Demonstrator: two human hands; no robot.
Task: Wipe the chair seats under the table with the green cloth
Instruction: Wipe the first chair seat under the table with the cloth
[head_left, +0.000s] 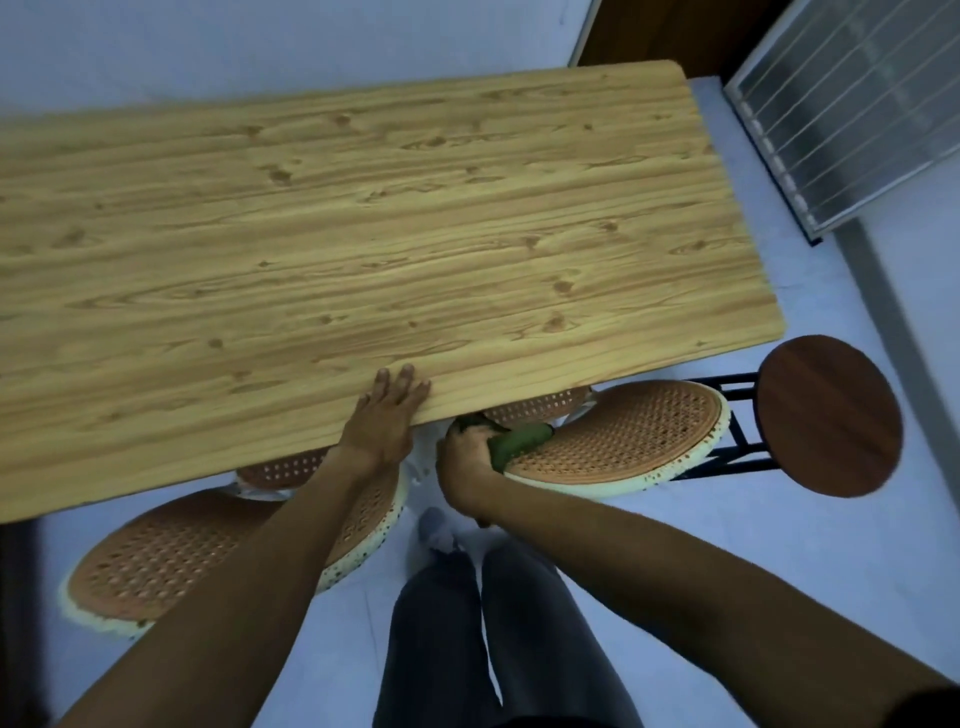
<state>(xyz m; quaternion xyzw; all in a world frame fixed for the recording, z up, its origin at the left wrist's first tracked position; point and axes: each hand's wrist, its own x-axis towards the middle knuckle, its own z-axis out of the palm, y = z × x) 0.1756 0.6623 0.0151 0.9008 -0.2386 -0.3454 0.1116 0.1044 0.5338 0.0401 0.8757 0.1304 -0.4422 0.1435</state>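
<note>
A green cloth (521, 439) lies bunched on the left edge of a round woven orange chair seat (628, 436) that sticks out from under the wooden table (363, 234). My right hand (467, 465) grips the cloth and presses it on that seat. My left hand (387, 415) rests flat on the table's near edge, fingers spread. A second woven seat (171, 561) sits lower left, partly under my left forearm. Two more woven seats (535, 408) (283, 467) peek from beneath the table edge.
A dark round wooden stool (826, 415) on a black metal frame stands right of the table. A window panel with bars (852, 104) leans at the upper right. My legs in grey trousers (467, 623) and a socked foot stand on the pale floor.
</note>
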